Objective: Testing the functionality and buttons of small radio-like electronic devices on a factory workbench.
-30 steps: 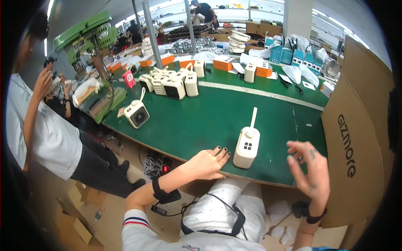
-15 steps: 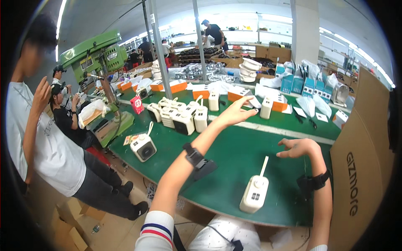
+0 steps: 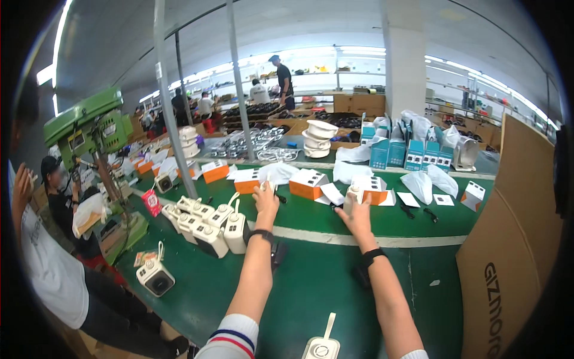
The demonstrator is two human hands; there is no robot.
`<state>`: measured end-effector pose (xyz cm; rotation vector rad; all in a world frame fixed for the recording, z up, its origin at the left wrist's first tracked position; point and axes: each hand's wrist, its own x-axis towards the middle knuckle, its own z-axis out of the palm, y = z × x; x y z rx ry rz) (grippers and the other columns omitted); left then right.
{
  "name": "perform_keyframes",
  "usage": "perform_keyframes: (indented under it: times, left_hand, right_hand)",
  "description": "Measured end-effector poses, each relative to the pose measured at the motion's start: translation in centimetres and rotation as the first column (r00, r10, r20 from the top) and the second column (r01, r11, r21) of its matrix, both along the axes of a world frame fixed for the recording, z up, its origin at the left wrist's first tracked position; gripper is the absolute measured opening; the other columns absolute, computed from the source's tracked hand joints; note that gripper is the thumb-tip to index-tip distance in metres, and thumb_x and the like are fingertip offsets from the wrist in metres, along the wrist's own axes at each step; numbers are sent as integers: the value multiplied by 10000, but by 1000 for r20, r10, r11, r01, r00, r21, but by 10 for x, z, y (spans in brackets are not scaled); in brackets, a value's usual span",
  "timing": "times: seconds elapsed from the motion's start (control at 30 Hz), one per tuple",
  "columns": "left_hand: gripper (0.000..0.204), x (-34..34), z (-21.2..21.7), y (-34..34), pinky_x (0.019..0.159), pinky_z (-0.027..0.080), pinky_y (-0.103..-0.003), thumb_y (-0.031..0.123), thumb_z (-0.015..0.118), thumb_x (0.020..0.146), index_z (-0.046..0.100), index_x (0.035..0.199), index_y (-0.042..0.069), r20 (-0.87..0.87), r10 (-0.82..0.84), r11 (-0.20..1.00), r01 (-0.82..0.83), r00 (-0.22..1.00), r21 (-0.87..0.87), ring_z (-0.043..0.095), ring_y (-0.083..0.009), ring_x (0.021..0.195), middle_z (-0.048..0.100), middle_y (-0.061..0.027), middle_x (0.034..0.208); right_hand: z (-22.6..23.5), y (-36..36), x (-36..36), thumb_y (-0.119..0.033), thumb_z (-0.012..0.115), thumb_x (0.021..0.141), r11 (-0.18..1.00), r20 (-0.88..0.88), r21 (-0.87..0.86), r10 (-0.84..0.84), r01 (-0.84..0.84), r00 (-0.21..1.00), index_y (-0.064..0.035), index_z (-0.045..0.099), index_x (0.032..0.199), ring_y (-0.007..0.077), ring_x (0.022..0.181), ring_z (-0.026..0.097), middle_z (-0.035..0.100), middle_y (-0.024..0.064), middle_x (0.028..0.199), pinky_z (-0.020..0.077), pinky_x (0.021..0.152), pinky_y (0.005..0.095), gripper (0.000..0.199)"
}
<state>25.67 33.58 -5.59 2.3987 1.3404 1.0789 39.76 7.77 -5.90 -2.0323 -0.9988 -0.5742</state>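
Observation:
Both my arms reach forward over the green work table to two small cream speakers by the far strip. My left hand (image 3: 266,206) closes around one cream speaker (image 3: 271,185), mostly hidden behind the fingers. The fingers and thumb of my right hand (image 3: 359,220) grip another cream speaker (image 3: 355,192), whose top shows above them. Close to me, at the lower edge, stands a third speaker (image 3: 321,348) with its strap pointing up, partly cut off by the picture. Left of my left hand, several matching speakers (image 3: 206,230) with strap handles stand in a cluster.
A lone speaker (image 3: 155,277) sits at the left table edge. Orange-and-white boxes (image 3: 308,184), plastic bags (image 3: 417,185) and black cables (image 3: 430,215) lie across the far side. A tall cardboard box (image 3: 502,239) walls the right. A green drill press (image 3: 89,128) and a standing person are left.
Both hands have moved forward onto the two far speakers and closed on them. My view has shifted, so the near speaker now sits lower in the picture.

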Motion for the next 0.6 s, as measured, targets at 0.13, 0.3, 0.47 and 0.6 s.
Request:
perform_keyframes:
  times: [0.13,0.3,0.47,0.6]
  left_hand:
    - [626,-7,25,-71,861,455,-445,144,735,673,430,1219,141,220,-136,988,117,966,100,482,-400,1011,423,-196,1118]
    - [575,-68,50,-167,829,455,-405,167,747,625,467,1122,92,381,-470,875,476,796,86,521,-314,925,477,-150,1010]
    - [612,-174,52,-236,768,481,-403,212,743,630,465,1171,150,73,-621,779,625,780,-49,524,-319,887,444,-142,981]
    - [598,-231,52,-269,697,493,-436,221,717,667,468,1210,193,-14,-629,774,624,777,-112,528,-340,868,411,-136,973]
  right_hand:
    - [8,-24,10,-231,689,793,999,-213,16,34,-31,976,-144,488,1232,455,1034,534,441,261,1187,466,875,486,490]
    - [3,-75,8,-233,638,814,905,-182,395,249,-161,951,-81,480,1199,397,979,595,594,249,1089,462,861,424,443]
    - [58,-185,-118,-224,619,823,967,-359,39,247,-250,900,-59,470,1178,395,1005,562,573,239,1075,440,873,416,419]
    - [58,-257,-203,-170,618,830,971,-261,-105,181,-214,948,-13,463,1162,431,1054,510,506,272,1143,426,900,432,399]
